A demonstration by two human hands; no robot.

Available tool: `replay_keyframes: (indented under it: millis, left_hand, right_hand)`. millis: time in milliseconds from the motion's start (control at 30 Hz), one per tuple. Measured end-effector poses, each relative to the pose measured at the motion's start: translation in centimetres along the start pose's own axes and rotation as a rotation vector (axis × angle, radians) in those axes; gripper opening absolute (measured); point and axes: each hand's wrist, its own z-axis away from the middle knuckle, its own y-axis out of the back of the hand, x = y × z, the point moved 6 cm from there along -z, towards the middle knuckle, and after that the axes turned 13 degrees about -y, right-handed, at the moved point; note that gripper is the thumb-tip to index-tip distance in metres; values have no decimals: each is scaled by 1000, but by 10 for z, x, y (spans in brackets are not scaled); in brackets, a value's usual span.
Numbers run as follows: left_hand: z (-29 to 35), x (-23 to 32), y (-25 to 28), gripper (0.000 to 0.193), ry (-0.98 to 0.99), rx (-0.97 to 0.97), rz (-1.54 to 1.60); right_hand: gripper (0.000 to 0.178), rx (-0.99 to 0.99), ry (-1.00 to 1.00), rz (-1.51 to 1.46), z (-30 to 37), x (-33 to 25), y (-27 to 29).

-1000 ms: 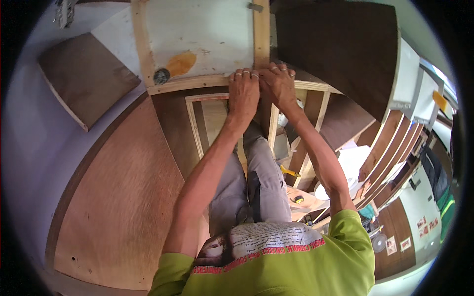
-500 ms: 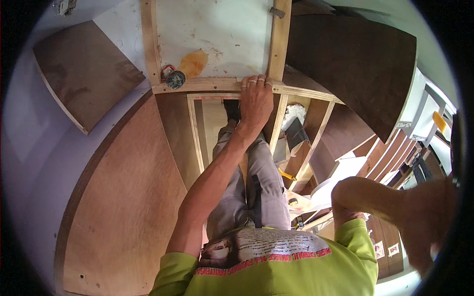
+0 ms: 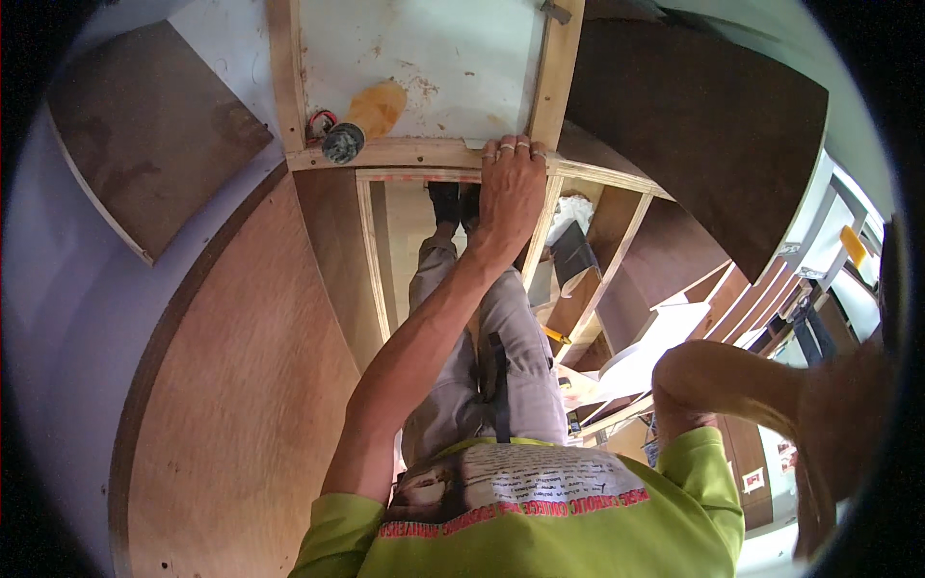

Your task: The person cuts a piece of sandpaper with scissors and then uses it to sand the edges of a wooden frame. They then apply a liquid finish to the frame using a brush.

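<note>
My left hand (image 3: 513, 193) is reached forward, with its fingers curled over a light wooden rail (image 3: 405, 154) of a frame. Just beyond that rail is a white panel (image 3: 424, 48) with brown smudges. On the panel lies an orange bottle (image 3: 379, 108) with a dirty dark end, left of my hand. My right arm is bent at the elbow, and my right hand (image 3: 848, 424) is raised close to the right rim of the picture. It is dark and blurred there; its fingers and anything in them cannot be made out.
Large brown boards stand at left (image 3: 159, 140) and right (image 3: 703, 135). A reddish-brown plywood panel (image 3: 241, 414) rises at my left. Below the rail, open wooden compartments (image 3: 602, 279) surround my legs. A small dark clamp-like piece (image 3: 556, 12) sits on the upright batten.
The view has shifted slightly, so the frame sits a little higher. My left hand stays on the rail. My right hand has moved slightly beside the rim, still blurred.
</note>
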Motion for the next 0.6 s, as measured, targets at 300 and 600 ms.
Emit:
replay_keyframes:
  millis: [300, 600]
  left_hand:
    - [-3, 4, 0, 28, 1, -105, -78]
    - [-3, 0, -2, 27, 34, 52, 49]
  right_hand:
    - [23, -621, -574, 828, 3, 313, -33]
    - [23, -752, -637, 1051, 20, 385, -35]
